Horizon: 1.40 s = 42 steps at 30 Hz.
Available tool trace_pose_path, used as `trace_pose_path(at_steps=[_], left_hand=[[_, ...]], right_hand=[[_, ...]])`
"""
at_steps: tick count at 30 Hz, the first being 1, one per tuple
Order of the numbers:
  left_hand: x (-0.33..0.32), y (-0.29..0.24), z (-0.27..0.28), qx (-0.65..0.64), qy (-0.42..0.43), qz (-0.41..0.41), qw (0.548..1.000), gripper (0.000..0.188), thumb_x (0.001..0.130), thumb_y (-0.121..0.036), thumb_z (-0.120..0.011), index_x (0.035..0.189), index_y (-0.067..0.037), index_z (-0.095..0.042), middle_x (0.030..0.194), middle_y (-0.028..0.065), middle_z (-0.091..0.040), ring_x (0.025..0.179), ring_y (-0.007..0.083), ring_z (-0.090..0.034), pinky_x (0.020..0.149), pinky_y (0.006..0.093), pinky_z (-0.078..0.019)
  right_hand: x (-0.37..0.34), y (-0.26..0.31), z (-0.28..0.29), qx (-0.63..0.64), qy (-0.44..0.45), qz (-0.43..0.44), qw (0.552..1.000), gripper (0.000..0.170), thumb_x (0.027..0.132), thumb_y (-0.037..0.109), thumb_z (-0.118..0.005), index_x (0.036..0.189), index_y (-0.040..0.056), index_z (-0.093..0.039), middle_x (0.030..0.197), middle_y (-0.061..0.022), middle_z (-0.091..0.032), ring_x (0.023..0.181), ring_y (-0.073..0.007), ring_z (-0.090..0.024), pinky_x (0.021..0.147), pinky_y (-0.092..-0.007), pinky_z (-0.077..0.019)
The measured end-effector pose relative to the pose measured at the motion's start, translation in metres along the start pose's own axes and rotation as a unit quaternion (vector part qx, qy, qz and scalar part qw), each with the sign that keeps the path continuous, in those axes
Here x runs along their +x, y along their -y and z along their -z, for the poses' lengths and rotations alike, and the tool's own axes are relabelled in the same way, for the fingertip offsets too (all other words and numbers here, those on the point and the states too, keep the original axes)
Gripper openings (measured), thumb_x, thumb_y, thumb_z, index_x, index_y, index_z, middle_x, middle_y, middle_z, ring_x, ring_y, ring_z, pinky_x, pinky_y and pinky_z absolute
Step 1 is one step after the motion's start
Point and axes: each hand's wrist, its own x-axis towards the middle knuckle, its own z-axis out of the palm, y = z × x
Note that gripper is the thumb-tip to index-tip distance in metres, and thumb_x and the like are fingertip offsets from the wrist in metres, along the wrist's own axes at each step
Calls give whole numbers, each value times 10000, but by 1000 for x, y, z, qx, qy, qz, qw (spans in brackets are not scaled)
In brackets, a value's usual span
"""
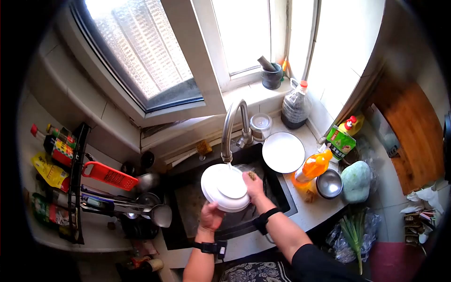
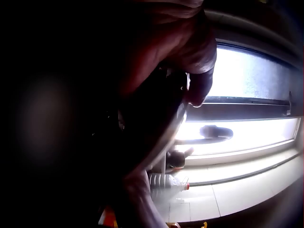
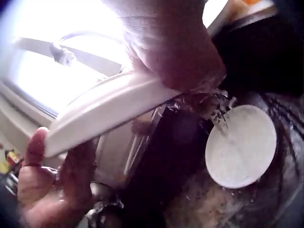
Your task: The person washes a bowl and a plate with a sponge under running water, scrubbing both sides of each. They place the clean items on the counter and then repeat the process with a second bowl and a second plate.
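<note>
Right sleeve [image 1: 317, 263]: dark cloth is lying nearest the head camera, covering your upper arm and leaving the forearm showing bare.
Window [image 1: 141, 51]: bright panes are standing behind the sink.
Sink [image 1: 185, 202]: its dark basin is sitting beneath your two hands.
Faucet [image 1: 227, 141]: its curved metal spout is pointing down at the dish you are holding.
Held plate [image 1: 210, 188]: you are holding this white piece over the sink, under the spout; a smaller circle is showing on its upper face, and the right wrist view is showing it tilted.
Counter plate [image 1: 283, 152]: another white round is lying beside the sink, on your right.
White dish [image 3: 241, 146]: it is lying in the sink below, with water [image 3: 221, 114] spilling toward it.
Left hand [image 1: 212, 217]: your fingers and thumb are gripping the plate's edge from both faces.
Right hand [image 1: 254, 186]: it is resting at the opposite edge; whether the fingers are grasping plate or brown piece, you cannot tell.
Metal bowl [image 1: 329, 183]: it is standing near the orange bottle [image 1: 315, 166].
Brown piece [image 1: 252, 176]: it is showing at your right fingers, too small to identify.
</note>
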Motion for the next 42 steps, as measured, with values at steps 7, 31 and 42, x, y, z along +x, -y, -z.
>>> trace_pose_path(at_steps=[7,31,42], left_hand=[[16,-21,4,85,-56,126,987,544,908,-235,-560,1363,-5,-371,1286,169,-522,1173,305,-519,995,464,-426],[19,5,-1,-19,-93,-96,991,519,874,-66,-588,1356,-31,-397,1319,127,-500,1214,280,-483,1040,441,-378],[40,19,37,-133,-17,-64,989,580,959,-451,-418,1352,-26,-391,1334,152,-475,1222,306,-463,1062,457,-335]], right_hand=[[18,56,14,-209,177,128,953,205,870,232,-663,978,58,-642,889,7,-631,796,-72,-554,732,-238,-473],[-20,16,-21,-319,94,348,877,340,889,223,-553,1181,53,-517,1168,-232,-514,1157,-405,-467,983,-432,-381],[-82,28,-20,-437,279,476,710,474,853,263,-577,1305,167,-473,1394,-113,-399,1242,-366,-415,1001,-527,-310]])
